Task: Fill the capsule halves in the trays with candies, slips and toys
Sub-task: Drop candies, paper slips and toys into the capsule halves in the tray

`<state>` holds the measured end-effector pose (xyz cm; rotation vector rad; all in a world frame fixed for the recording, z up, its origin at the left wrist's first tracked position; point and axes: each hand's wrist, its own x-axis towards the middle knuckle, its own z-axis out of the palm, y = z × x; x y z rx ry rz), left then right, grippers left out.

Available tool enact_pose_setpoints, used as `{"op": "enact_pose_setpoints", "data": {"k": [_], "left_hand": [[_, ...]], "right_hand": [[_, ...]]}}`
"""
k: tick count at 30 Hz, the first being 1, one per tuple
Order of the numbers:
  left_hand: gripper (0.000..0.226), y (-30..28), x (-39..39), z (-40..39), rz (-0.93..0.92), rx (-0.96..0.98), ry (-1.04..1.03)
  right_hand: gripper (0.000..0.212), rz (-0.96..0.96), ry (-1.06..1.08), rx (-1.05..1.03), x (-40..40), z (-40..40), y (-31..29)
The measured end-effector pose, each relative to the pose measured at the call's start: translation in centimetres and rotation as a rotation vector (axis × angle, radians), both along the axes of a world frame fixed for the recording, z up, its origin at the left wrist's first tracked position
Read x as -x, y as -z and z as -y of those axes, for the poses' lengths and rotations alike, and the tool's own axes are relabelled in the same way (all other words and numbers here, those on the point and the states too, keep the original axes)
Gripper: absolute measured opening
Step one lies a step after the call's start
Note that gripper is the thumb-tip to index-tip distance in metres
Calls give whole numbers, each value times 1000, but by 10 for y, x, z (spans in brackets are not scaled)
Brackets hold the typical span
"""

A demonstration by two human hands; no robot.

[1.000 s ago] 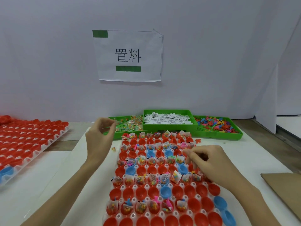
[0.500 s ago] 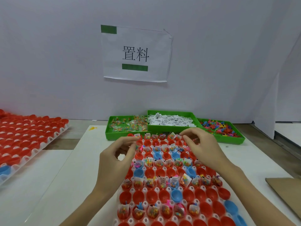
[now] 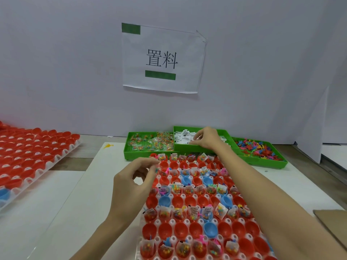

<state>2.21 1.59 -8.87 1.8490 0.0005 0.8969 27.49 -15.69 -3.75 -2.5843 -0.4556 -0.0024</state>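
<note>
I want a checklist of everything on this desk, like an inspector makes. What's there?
Surface: white table, a bare wooden strip at the left.
Job's things: capsule tray, some rows filled, others empty; three green bins: candies, slips, toys; second tray of red halves at left.
Clutter: cardboard piece at right edge.
Hands: right hand reaches into the slips; left hand hovers at the capsule tray's left edge with curled fingers.
Cables: nothing seen.
Surroundings: white wall with paper sign.

Paper sign [image 3: 163, 59] w/ 置料 on white wall [image 3: 56, 62]; brown cardboard [image 3: 334, 222] at right edge.
</note>
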Motion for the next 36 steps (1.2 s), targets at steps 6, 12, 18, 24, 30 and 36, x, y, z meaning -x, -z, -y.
{"op": "enact_pose_setpoints", "data": {"k": [6,12,18,24,30,36], "left_hand": [[20,-3,0,2,-9,51,40],[21,-3,2,5,-35,37,58],[22,-2,3,5,-65,18,40],[20,1,3,7,-104,7,34],[16,-2,4,7,-112,8,47],[28,-5,4,7,-134,52,113]], "right_hand": [[29,-103,61,-39,-14,-4,3],[18,-62,37,-102,-12,4,10],[55,-39,8,-73,-8,7,6],[32,44,15,-180,-8,9,14],[30,110,66,-407,0,9,15],[25,182,-27,-542,39,28,-8]]}}
